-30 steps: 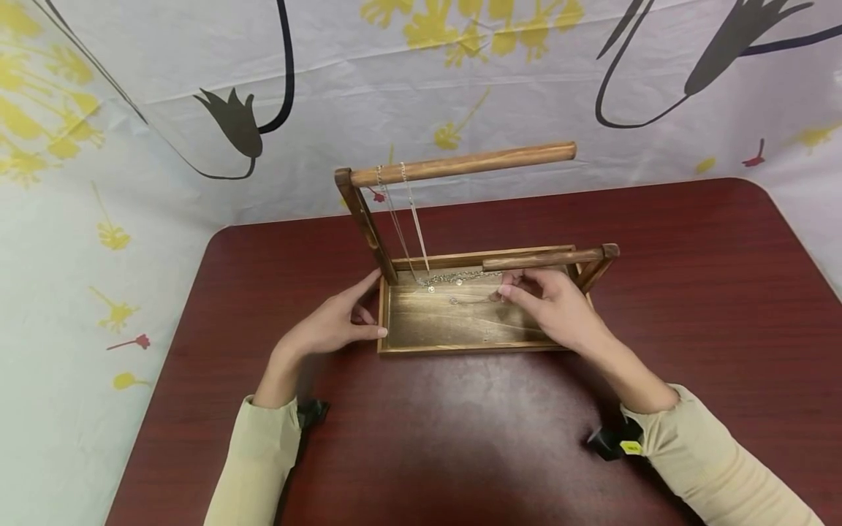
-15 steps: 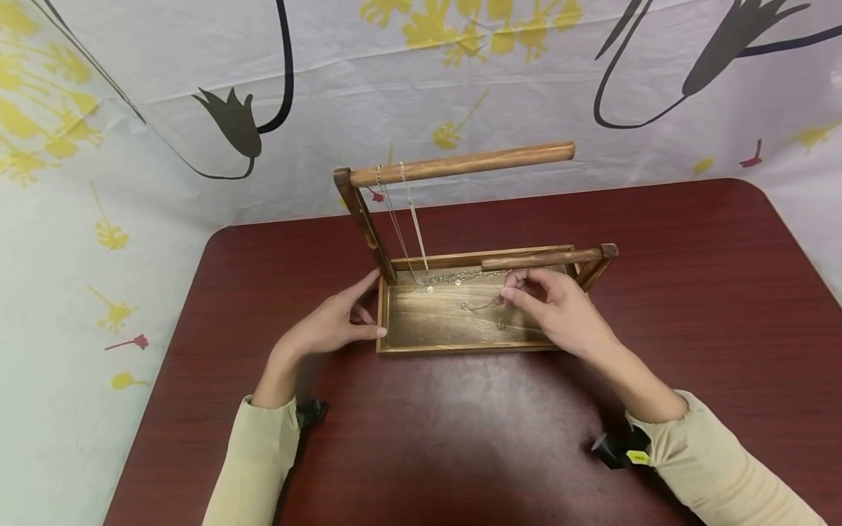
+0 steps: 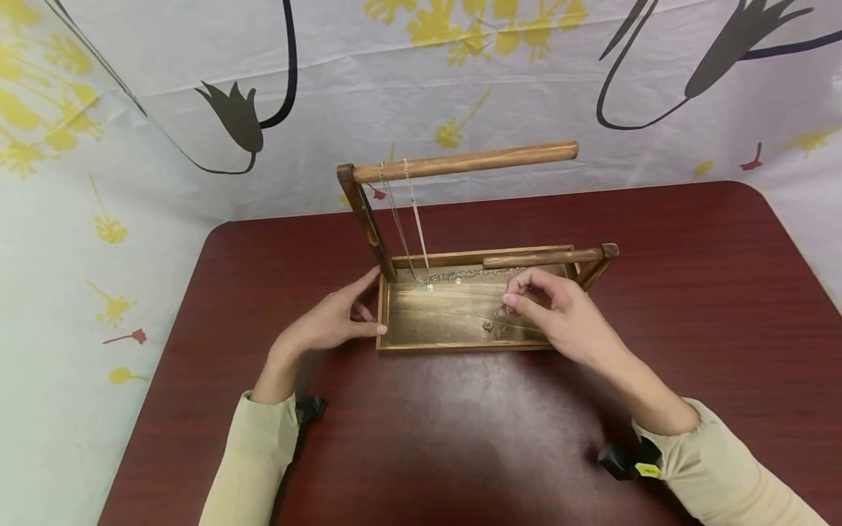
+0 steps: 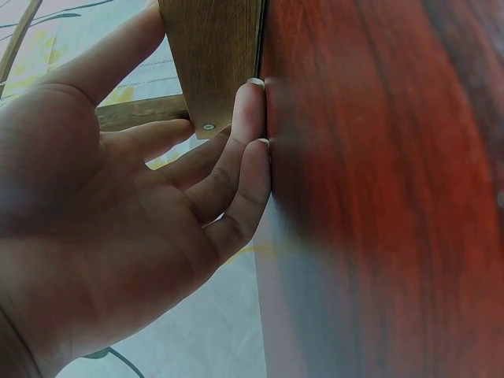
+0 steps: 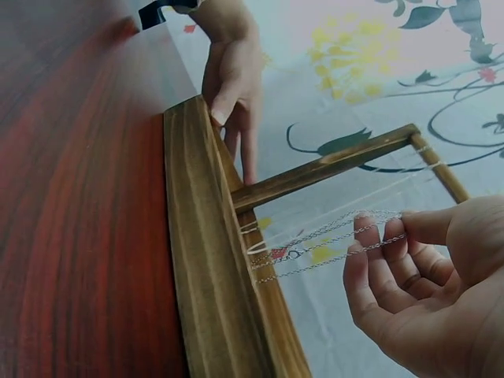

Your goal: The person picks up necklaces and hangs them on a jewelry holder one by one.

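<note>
My right hand (image 3: 559, 310) pinches a silver chain necklace (image 3: 487, 326) between thumb and forefinger, above the right half of a wooden tray (image 3: 454, 348). In the right wrist view, thin strands of it run across the fingers. At the tray's left end, my left hand (image 3: 332, 321) rests against the wall, thumb at the front corner and forefinger extended toward the back. Two necklaces (image 3: 419, 225) hang from the tall wooden bar (image 3: 473, 161) on the stand's left post. More chain necklaces (image 3: 458, 277) lie along the tray's back, partly behind the short bar and right hand.
The shorter wooden bar (image 3: 526, 258) reaches left from the right post, low over the tray's back. All stands on a reddish-brown table (image 3: 427, 438). A patterned white cloth (image 3: 329, 102) hangs behind it.
My right hand has shifted slightly right and toward me. The free part of its chain has gone from stretching leftward to hanging down near the tray's front. The left hand stays put.
</note>
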{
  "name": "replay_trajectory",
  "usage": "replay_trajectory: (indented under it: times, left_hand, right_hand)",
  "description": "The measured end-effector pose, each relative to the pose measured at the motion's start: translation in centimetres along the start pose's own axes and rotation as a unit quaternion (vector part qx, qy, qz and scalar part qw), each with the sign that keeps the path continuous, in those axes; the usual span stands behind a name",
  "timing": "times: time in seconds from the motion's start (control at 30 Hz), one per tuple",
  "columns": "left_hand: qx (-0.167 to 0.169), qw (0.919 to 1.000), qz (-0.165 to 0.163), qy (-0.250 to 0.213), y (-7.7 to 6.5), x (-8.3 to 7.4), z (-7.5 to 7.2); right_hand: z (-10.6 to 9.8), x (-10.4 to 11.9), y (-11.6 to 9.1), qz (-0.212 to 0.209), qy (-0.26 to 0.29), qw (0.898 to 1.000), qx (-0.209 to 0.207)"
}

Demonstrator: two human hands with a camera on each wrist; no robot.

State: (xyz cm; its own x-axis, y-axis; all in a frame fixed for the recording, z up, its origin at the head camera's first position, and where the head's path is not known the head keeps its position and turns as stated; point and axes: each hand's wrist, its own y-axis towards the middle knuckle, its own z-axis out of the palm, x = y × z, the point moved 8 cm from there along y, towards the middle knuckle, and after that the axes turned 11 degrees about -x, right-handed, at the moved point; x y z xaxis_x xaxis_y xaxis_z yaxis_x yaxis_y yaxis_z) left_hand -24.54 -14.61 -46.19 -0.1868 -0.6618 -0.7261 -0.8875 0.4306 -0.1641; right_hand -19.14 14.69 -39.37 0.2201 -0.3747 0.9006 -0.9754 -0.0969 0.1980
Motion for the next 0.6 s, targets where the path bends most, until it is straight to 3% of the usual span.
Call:
replay_trajectory:
  times: [0.13,0.2,0.6]
  left_hand:
    - [-0.001,1.0,0.002,0.001,0.1,0.0,0.0]
    - [-0.001,1.0,0.002,0.0,0.1,0.0,0.0]
    - [-0.001,1.0,0.005,-0.002,0.0,-0.1,0.0]
  right_hand:
    - [0.1,0.7,-0.1,0.016,0.078,0.997,0.012]
    - [0.0,1.1,0.0,0.017,0.092,0.996,0.014]
    - [-1.8,3.6,-0.3,-0.002,0.025,1.0,-0.015]
